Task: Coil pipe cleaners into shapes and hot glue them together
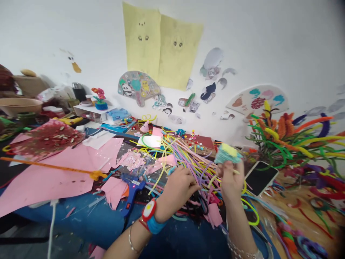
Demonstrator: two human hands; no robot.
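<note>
Two bare hands above a desk crowded with craft scraps. In the right hand, fingers closed around a small teal piece with a pale yellow patch on top, raised just in front of the heap of fuzzy stems, left of the dark-screened phone. Left hand near the middle, lower and apart from the teal piece, back turned up, fingers curled over the heap; a bit of teal just past the knuckles, impossible to tell whether gripped. On the left wrist, a red-and-blue watch and a silver bangle; on the right, a beaded bracelet.

Left of the left hand, a blue glue gun, with cut pink pieces just beside it. Farther left, a large pink sheet, crossed by a long orange stem. Behind, a red flower in a blue pot. At far left, a wide bowl. Far right, a bushy bunch of bright stems. On the wall, two yellow sheets with drawn eyes.
</note>
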